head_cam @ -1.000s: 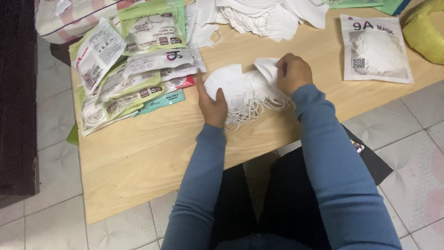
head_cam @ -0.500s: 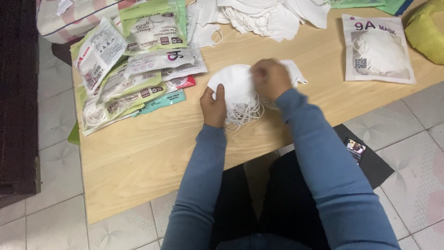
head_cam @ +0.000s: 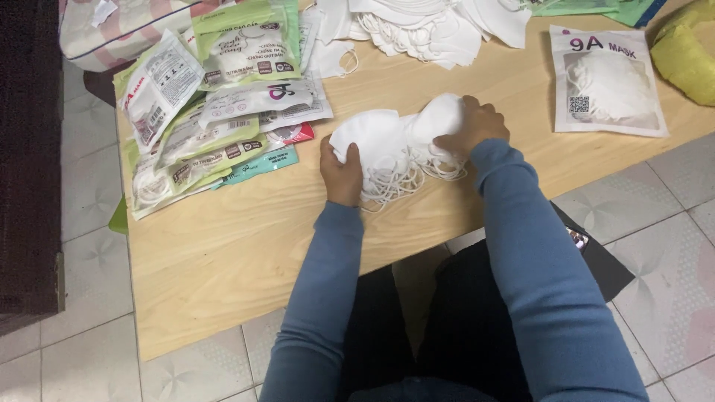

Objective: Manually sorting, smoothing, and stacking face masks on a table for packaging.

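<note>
Hands gather white masks (head_cam: 387, 145) on table (head_cam: 223, 246).
Left hand (head_cam: 341, 173) and right hand (head_cam: 471, 128) clasp the masks, fingers curled; packets (head_cam: 208, 119) lie beside the masks.

From the stack of white masks (head_cam: 387, 145) that both hands hold, the bare tabletop (head_cam: 223, 275) lies open toward 6 and 7 o'clock, down to the near edge, and a hand can pass there freely. At 9 to 11 o'clock the heap of mask packets (head_cam: 216, 112) blocks the way, almost touching the stack, and at 12 to 1 o'clock the pile of loose white masks (head_cam: 424, 26) fills the far edge. Toward 3 o'clock a strip of free wood runs until the single white packet (head_cam: 607, 82), with the yellow bag (head_cam: 685, 56) behind it at the corner.
</note>
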